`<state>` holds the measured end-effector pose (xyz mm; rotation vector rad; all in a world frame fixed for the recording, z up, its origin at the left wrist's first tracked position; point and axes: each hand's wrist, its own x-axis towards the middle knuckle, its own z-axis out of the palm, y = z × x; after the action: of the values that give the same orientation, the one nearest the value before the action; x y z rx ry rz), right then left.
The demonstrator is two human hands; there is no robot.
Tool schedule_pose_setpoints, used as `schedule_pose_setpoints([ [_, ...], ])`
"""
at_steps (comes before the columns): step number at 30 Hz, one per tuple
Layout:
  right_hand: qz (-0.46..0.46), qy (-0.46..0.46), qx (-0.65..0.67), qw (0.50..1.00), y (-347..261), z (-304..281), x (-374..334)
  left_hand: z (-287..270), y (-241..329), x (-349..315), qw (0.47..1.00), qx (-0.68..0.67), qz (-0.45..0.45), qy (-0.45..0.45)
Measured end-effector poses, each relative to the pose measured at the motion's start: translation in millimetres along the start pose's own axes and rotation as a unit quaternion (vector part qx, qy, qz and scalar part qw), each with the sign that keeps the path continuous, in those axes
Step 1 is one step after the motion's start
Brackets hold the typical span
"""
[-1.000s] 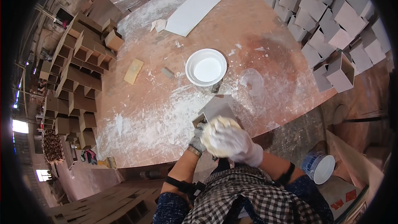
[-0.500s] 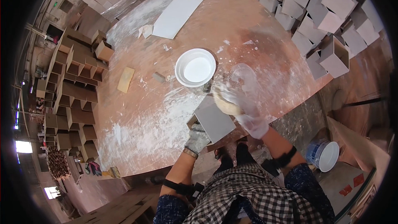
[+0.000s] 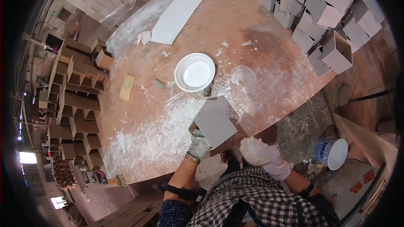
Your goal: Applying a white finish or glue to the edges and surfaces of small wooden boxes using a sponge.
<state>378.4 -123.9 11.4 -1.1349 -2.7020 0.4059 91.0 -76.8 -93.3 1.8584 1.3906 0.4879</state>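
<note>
My left hand (image 3: 198,143), in a grey work glove, grips a grey open-ended box (image 3: 215,122) by its open left end. Its fingers are partly hidden inside the opening. The box rests tilted at the near edge of the table, one flat side facing up. To the right and nearer my body, my right hand (image 3: 273,162) wears a thin whitish plastic glove and is closed on a pale, soft-looking pad (image 3: 254,151). The pad is apart from the box. Just beyond the box stands a round white basin (image 3: 185,85) with white contents, a small dark block (image 3: 208,90) beside it.
Grey boxes (image 3: 311,27) are stacked at the far right, brown unfinished boxes (image 3: 80,96) at the left. A white sheet (image 3: 174,21), a yellow sponge (image 3: 127,87) and a small grey block (image 3: 159,83) lie on the powder-streaked table (image 3: 143,143). A blue-and-white bucket (image 3: 336,154) stands at right.
My right hand has drawn back with the pad from the box's far right side toward my body. My left hand still holds the box in nearly the same place.
</note>
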Motion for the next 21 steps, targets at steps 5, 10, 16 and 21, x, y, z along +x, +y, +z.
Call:
schedule_pose_setpoints([
  [5, 0.092, 0.274, 0.462, 0.838, 14, -17, 0, -5, 3, -4, 0.999, 0.051, 0.012, -0.005],
  [10, 0.033, 0.254, 0.355, 0.899, 27, -7, 14, -9, 18, 0, 0.992, 0.126, 0.017, -0.006],
  [16, 0.044, 0.325, 0.377, 0.866, 12, -32, 48, -8, 22, -1, 0.993, 0.119, 0.008, -0.005],
  [21, -0.111, 0.402, 0.281, 0.864, 1, -54, 134, 9, -16, 1, 0.548, -0.830, 0.040, -0.089],
])
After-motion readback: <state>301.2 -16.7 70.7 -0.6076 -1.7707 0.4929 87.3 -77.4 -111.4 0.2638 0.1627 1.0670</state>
